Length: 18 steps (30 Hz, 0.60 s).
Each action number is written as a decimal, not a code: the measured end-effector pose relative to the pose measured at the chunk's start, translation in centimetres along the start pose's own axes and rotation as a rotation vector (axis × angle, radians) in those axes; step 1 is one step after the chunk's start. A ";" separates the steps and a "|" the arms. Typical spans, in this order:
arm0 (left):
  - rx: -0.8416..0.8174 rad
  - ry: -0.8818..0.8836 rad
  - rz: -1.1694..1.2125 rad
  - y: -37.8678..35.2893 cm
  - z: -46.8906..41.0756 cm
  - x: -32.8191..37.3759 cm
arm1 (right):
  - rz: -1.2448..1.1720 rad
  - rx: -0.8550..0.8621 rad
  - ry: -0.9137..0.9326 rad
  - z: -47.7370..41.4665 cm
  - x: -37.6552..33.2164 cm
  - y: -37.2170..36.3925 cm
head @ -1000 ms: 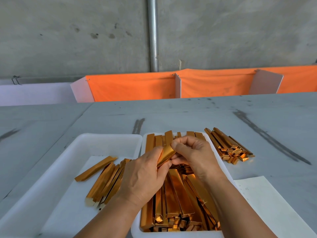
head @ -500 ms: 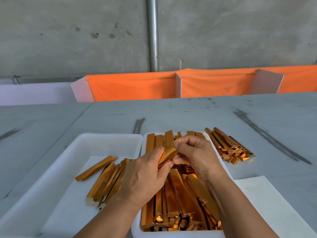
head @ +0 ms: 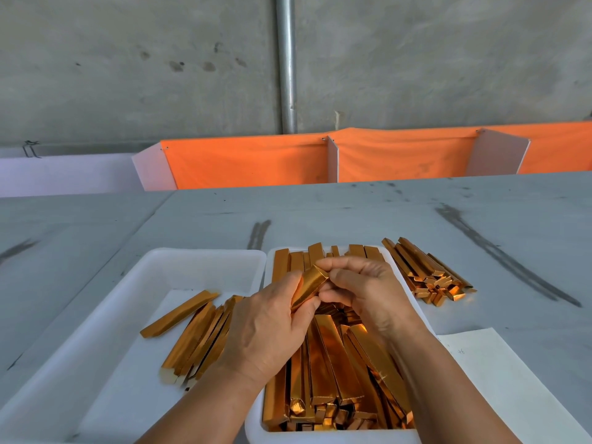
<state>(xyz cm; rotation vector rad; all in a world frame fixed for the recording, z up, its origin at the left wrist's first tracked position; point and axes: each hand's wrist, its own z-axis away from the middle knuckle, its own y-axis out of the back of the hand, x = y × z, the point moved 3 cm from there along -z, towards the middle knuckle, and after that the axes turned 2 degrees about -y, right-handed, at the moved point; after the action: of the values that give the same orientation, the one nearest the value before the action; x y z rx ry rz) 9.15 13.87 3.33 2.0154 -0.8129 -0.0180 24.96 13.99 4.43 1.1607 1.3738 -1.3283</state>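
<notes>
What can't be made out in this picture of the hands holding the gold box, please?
Head view:
- Lower end of the gold box: covered by the left hand.
- Its upper end face: behind the right hand.
- Near corner of the left tray: cut off by the bottom edge.
- Writing on the paper sheet: too small to read.

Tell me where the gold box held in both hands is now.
In the head view, near the centre, the gold box is pinched between the left hand and the right hand, above the right white tray.
</notes>
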 end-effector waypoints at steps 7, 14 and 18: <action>0.003 0.000 -0.001 0.0 0.0 -0.1 | -0.025 -0.002 -0.002 -0.1 0.1 0.0; 0.025 0.004 -0.004 0.2 0.0 0.0 | -0.020 -0.011 0.036 -0.2 0.2 -0.2; 0.070 0.027 -0.017 0.6 -0.1 0.2 | -0.007 -0.025 0.074 0.1 0.2 -0.4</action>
<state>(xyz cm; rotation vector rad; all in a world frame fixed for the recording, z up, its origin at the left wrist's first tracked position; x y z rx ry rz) 9.02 13.67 3.90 2.0844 -0.7888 0.0278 24.52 13.90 4.32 1.1996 1.4448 -1.2814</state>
